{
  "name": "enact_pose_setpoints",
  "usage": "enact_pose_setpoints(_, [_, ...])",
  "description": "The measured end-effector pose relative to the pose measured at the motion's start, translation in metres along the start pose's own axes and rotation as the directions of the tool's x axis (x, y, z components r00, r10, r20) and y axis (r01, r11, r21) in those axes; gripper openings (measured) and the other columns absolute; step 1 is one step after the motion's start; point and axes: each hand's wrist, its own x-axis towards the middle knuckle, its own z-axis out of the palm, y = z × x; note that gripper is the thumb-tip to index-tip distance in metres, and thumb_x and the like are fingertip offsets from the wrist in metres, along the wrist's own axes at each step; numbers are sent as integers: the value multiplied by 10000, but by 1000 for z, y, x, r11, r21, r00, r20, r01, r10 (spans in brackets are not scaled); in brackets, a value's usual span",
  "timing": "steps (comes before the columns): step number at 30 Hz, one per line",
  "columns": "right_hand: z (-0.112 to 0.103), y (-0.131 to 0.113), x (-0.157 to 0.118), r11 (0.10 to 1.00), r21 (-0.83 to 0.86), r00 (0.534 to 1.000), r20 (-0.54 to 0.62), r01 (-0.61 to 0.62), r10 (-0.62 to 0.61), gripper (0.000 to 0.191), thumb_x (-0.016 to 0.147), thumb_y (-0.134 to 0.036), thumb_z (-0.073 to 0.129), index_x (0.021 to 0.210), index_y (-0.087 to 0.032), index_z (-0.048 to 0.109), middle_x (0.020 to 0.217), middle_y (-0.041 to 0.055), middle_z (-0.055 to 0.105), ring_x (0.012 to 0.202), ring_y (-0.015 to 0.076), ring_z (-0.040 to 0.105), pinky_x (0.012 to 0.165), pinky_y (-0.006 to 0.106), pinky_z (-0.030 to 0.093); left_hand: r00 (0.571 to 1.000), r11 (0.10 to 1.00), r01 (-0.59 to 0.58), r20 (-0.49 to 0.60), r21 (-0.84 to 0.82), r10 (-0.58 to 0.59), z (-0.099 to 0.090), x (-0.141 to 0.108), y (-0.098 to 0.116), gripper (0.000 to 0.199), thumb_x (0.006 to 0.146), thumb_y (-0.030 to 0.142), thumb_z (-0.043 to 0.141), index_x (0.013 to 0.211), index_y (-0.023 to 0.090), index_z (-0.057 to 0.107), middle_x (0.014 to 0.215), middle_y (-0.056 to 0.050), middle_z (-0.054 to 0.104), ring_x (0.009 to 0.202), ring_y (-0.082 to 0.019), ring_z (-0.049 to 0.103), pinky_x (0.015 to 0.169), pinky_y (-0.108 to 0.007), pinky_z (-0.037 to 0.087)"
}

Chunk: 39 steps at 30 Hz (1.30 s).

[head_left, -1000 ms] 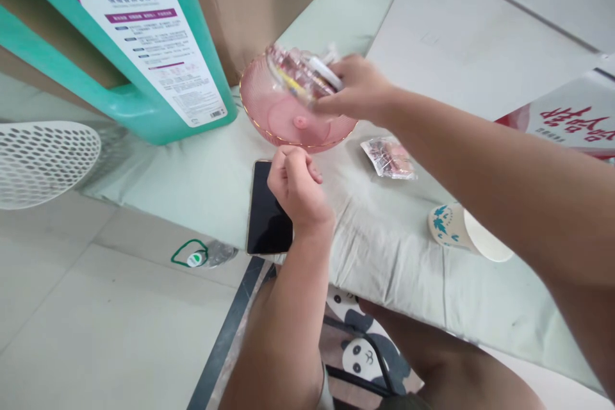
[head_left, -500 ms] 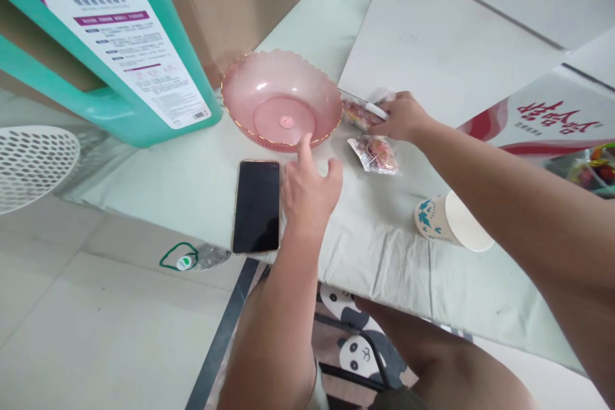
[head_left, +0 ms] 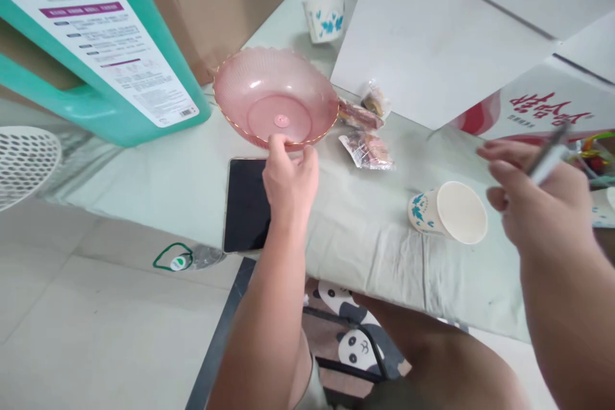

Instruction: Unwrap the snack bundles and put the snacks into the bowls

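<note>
My left hand (head_left: 291,173) has its thumb and fingers at the near rim of the pink ribbed bowl (head_left: 276,99), in a pinch on the gold edge. Beneath this hand lies a dark phone (head_left: 246,205), partly covered. At the right, my right hand (head_left: 542,189) is closed around a pen-like white and grey object (head_left: 549,157), blurred by motion. Right of the bowl lie several small wrapped snacks (head_left: 369,150). A paper cup (head_left: 449,211) with blue leaves lies tilted between my hands, touched by neither.
A large green jug (head_left: 158,77) and a cardboard box (head_left: 216,0) stand at the back left. Another paper cup (head_left: 325,16) is behind the bowl. White boxes (head_left: 432,38) fill the back right. A white perforated basket (head_left: 29,163) is far left.
My right hand has moved from the snacks to the right with the pen-like object. My left hand has closed at the bowl's rim. The cup behind the bowl now shows.
</note>
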Motion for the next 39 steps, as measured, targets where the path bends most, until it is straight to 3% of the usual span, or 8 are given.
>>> enact_pose_setpoints(4, [-34,45,-48,954,182,941,-201,-236,271,168,715,-398,791,809,-292,700,953,64,668,495,96,364,419,270,186,992,996,-88,-92,8,89,4,5,-9,211,854,180,690,946,246,512,903,28,670,774,-157,709,792,-294,539])
enact_pose_setpoints(8, [-37,85,-71,875,269,882,-142,-402,449,392,700,-383,816,1057,-277,693,754,-29,494,455,53,353,386,213,188,956,973,-226,-182,34,229,4,6,-20,213,857,175,705,960,235,529,890,23,649,773,-156,701,798,-301,566])
enact_pose_setpoints(17, [-6,110,-70,785,488,910,47,-381,412,511,767,-384,777,1211,-248,563,657,-96,497,485,70,494,432,179,275,742,730,-662,-285,-170,607,8,-10,-19,258,799,168,692,983,193,512,984,-15,596,906,-124,682,738,-219,539])
enact_pose_setpoints(20, [-2,109,-66,729,556,907,119,-399,405,579,759,-420,770,1264,-249,545,702,-57,602,583,122,632,424,175,232,725,679,-688,-278,-258,630,23,-21,-9,312,732,192,716,959,199,502,962,-8,591,808,-126,713,665,-225,530])
enact_pose_setpoints(24, [-7,112,-58,594,643,874,322,-484,363,694,734,-491,785,1337,-261,531,1089,69,751,690,178,751,396,173,213,780,724,-621,-141,-300,610,42,-51,11,347,734,240,733,992,234,500,875,35,647,735,-147,764,681,-265,577])
enact_pose_setpoints(27, [-18,119,-53,489,736,859,253,-469,445,613,731,-489,756,1256,-237,563,1133,85,750,657,164,752,377,166,212,780,733,-591,-7,-336,626,48,-82,27,333,763,267,771,985,243,525,904,28,719,712,-136,771,708,-274,611])
enact_pose_setpoints(33, [-44,134,-41,268,916,751,53,-298,658,372,751,-416,631,1055,-218,548,850,-27,662,536,76,634,351,162,232,689,727,-573,260,-378,677,67,-154,64,265,819,287,815,973,240,604,980,-22,781,779,-119,772,710,-205,605])
enact_pose_setpoints(39, [-76,154,-36,296,955,613,-235,2,754,143,773,-290,530,839,-223,423,691,-91,407,454,27,408,380,166,246,566,800,-507,575,-322,591,137,-209,70,287,909,466,716,993,245,553,938,-1,716,738,-124,756,676,-227,590])
